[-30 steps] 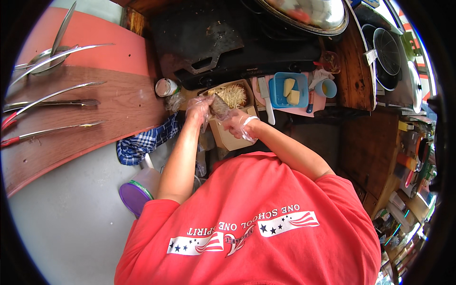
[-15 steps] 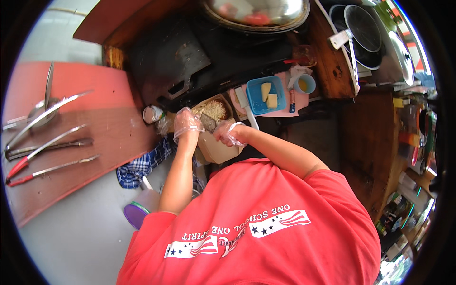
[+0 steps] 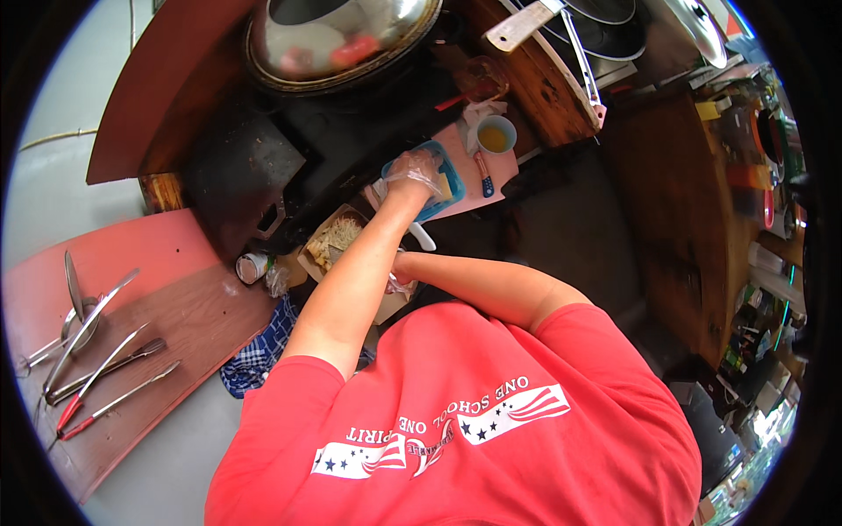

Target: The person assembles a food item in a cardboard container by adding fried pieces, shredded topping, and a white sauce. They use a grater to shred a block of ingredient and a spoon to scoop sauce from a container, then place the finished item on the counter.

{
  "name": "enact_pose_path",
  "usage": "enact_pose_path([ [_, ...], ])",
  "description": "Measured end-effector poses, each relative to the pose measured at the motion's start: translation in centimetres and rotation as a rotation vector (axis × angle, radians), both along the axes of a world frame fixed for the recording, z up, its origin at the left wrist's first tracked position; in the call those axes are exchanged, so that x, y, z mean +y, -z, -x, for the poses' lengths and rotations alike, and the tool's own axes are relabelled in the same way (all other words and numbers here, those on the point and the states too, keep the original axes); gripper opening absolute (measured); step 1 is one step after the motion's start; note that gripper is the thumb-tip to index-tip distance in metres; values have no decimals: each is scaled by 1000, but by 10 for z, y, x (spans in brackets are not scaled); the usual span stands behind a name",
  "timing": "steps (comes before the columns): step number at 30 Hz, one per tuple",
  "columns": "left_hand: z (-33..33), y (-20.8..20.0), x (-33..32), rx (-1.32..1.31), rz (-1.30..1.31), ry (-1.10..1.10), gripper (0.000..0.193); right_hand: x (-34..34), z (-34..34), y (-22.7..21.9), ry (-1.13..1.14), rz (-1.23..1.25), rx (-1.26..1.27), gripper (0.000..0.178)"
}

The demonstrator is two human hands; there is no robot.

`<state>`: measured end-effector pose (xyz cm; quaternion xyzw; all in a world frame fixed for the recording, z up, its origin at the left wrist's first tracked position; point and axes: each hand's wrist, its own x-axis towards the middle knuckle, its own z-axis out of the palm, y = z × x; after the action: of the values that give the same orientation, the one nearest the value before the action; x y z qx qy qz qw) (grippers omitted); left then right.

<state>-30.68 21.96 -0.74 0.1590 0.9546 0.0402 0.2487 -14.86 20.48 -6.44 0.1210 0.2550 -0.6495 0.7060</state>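
Observation:
My left hand (image 3: 412, 171), in a clear plastic glove, reaches out over a blue tray (image 3: 449, 167) that holds pale yellow pieces. Its fingers curl down into the tray, and what they touch is hidden. My right hand (image 3: 399, 279), also gloved, sits mostly behind my left forearm at the edge of a brown paper box (image 3: 329, 241) filled with pale noodles. Its fingers cannot be made out. A white spoon handle (image 3: 423, 237) lies between the box and the tray.
A lidded wok (image 3: 342, 35) sits on a black stove (image 3: 281, 162). A pink board (image 3: 478, 188) carries a cup of yellow liquid (image 3: 495, 136) and a blue-handled tool (image 3: 484, 175). Tongs and ladles (image 3: 96, 351) lie at left, beside a checked cloth (image 3: 254, 364) and small jar (image 3: 253, 267).
My left hand has left the noodle box and moved right and away to the blue tray. My right hand stays by the box. The view has shifted.

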Motion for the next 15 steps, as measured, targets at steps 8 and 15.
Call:
enact_pose_path([
  [8,6,-3,14,-67,21,-277,33,-1,0,-15,33,-132,94,32],
  [15,-9,-27,-3,-107,-71,-449,36,-5,-5,-2,-36,-174,179,37],
])
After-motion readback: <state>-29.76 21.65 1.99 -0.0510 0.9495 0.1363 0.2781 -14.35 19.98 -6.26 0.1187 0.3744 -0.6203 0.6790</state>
